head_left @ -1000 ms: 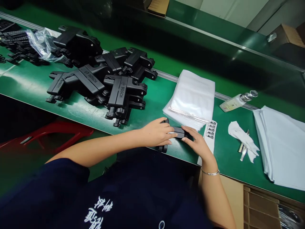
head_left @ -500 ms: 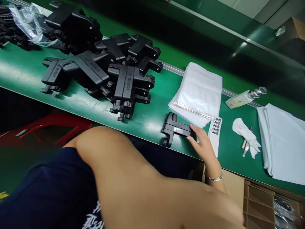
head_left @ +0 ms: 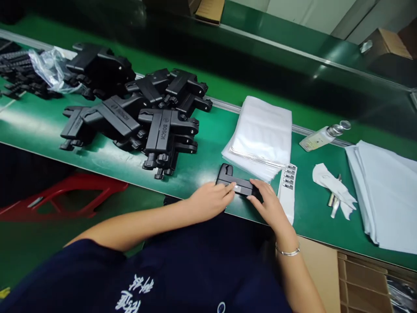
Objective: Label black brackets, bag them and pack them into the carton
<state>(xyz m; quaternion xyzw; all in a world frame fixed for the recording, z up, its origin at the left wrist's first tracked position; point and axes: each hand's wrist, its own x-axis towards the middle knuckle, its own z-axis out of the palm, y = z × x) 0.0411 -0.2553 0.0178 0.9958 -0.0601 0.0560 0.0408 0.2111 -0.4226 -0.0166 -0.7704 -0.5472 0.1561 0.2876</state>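
Both busy: right hand pinching the bracket, I guess for steadiness; left hand curled at its sticker, can't tell if pinching.

Before you runs a green table, its far edge bounded by a metal rail; beyond lies a dark, glossy surface with a second rail. Pale panels and a cardboard box occupy the upper right. At your lower left are a red chair and green floor; light glares off the table.
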